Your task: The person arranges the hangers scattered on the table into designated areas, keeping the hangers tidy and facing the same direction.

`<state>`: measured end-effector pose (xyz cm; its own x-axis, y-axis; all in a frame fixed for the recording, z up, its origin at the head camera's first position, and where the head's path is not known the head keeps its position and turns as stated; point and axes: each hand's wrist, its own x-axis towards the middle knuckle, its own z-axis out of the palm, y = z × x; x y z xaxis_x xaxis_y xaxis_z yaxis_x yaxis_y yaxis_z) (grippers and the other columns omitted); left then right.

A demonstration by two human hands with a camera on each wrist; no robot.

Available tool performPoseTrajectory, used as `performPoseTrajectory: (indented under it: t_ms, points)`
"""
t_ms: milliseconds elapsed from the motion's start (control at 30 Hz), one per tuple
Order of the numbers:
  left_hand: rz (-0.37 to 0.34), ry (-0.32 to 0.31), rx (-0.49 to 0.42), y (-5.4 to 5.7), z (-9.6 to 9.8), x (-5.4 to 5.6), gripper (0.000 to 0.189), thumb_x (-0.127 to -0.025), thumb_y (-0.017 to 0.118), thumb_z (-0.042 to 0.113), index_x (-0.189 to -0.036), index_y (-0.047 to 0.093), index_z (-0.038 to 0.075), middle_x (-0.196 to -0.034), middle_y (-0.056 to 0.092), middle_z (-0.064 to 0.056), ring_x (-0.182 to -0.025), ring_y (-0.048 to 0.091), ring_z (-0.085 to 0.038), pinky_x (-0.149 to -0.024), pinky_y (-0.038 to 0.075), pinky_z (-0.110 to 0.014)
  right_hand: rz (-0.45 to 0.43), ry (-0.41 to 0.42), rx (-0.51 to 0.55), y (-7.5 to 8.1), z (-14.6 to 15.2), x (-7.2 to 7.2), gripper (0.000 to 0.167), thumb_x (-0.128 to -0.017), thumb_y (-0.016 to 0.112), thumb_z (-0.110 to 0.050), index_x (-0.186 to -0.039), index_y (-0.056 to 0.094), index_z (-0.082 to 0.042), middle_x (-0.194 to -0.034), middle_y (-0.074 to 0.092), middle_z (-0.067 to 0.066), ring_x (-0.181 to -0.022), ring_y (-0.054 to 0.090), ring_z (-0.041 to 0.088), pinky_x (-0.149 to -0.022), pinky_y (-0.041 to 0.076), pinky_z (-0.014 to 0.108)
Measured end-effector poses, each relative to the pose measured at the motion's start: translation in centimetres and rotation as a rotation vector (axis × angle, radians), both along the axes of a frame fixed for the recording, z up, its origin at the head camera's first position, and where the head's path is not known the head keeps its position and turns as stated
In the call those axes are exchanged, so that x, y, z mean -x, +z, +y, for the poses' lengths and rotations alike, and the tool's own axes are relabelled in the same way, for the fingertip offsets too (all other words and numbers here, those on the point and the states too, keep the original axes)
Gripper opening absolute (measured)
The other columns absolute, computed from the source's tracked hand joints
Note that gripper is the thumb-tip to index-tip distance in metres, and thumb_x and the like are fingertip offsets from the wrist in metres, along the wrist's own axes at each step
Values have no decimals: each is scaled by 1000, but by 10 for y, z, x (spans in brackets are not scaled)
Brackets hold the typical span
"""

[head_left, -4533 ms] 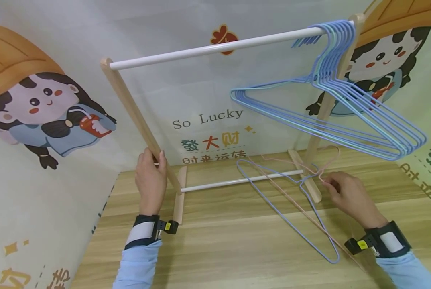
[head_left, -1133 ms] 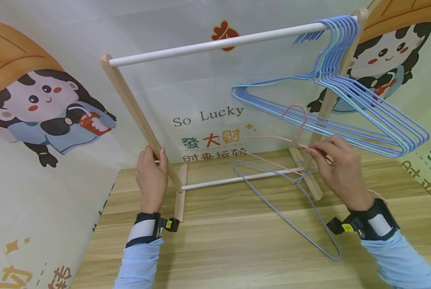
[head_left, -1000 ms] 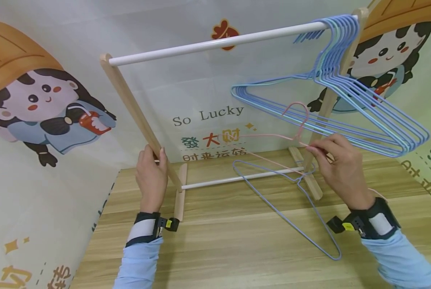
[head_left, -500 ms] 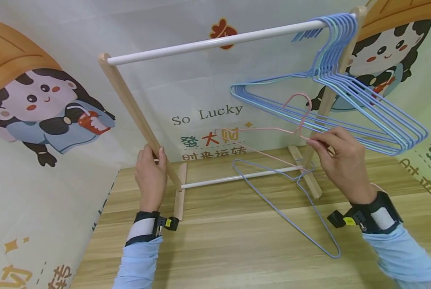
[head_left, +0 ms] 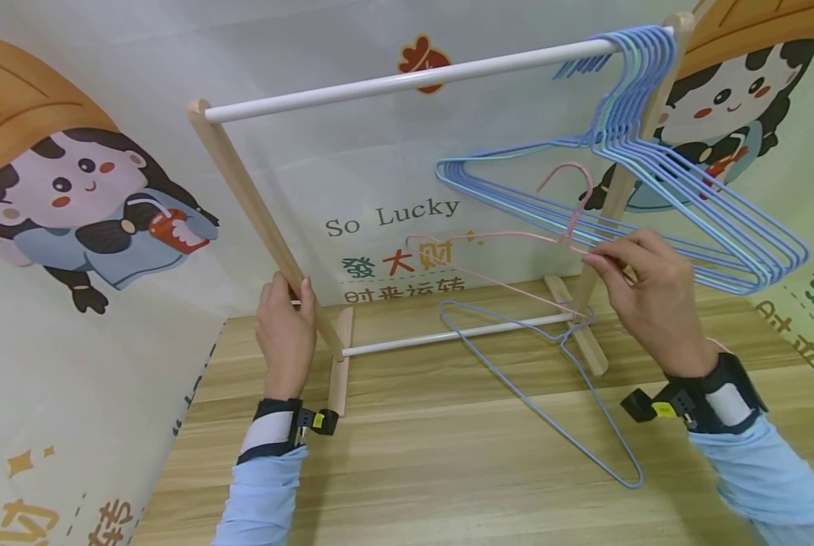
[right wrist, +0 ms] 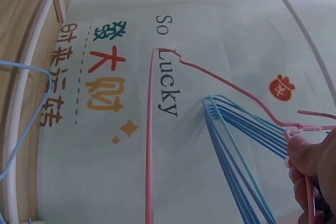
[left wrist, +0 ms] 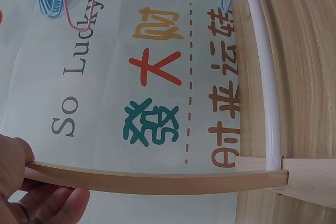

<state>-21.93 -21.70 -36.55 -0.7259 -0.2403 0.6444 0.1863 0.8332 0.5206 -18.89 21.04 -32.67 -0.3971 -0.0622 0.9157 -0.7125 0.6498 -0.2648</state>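
My right hand [head_left: 652, 296] pinches a pink wire hanger [head_left: 569, 164] by its shoulder, just beside the neck. The hanger's hook points up, in front of the lower wires of the hung hangers, and its far arm stretches left. My left hand [head_left: 286, 334] grips the left wooden post [head_left: 246, 193] of a small garment rack, low down; in the left wrist view fingers curl round the post. Several blue wire hangers [head_left: 615, 121] hang bunched at the right end of the white top rail [head_left: 380, 90]. One blue hanger [head_left: 635, 484] lies on the table.
A white lower rail [head_left: 414, 343] joins the rack's wooden feet [head_left: 339, 387]. The lying blue hanger's hook end overlaps this rail near the right foot. Printed cloth [head_left: 352, 167] stands behind the rack and at both sides of the wood-grain table [head_left: 407, 470].
The pink hanger has been raised from over the lying blue hanger and turned with its hook upward. In the last second it rises a little further. My left hand stays on the post.
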Motion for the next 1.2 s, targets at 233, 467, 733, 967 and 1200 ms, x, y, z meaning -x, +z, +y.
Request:
performPoseTrajectory:
  t_ms: [233, 467, 733, 967, 1200]
  points:
    - [-1, 7, -2, 0, 1, 0, 28, -106, 57, 25, -101, 57, -2, -90, 57, -18, -81, 65, -34, -62, 55, -46, -4, -2, 16, 6, -3, 0, 20, -71, 82, 19, -86, 72, 9, -75, 58, 19, -64, 48, 22, -61, 28, 21]
    - [-3, 10, -3, 1, 1, 1, 28, -106, 57, 24, -101, 57, -3, -90, 58, -18, -81, 66, -34, -63, 55, -47, -5, -7, 7, 9, -1, 2, 19, -73, 83, 17, -87, 73, 9, -76, 59, 18, -65, 48, 21, -60, 28, 21]
    - [-3, 5, -2, 1, 1, 0, 28, -106, 57, 25, -101, 58, -2, -90, 58, -18, -81, 65, -34, -63, 54, -46, 4, -14, -33, 15, 3, 4, 12, -80, 81, 9, -89, 73, 9, -79, 61, 18, -67, 48, 18, -61, 29, 18]
    - [-1, 6, 0, 1, 1, 1, 28, -106, 57, 25, -101, 57, -2, -90, 57, -18, -81, 65, -34, -63, 54, -47, -9, -19, -26, 18, 2, 6, 13, -79, 82, 10, -88, 73, 9, -78, 61, 17, -65, 46, 18, -61, 28, 18]
    - [5, 6, 1, 0, 1, 0, 28, -106, 57, 25, -101, 57, -3, -90, 58, -18, -81, 65, -34, -63, 54, -47, -10, -10, -56, 23, 1, 6, 10, -83, 80, 6, -91, 74, 9, -79, 60, 17, -66, 46, 16, -61, 29, 20]
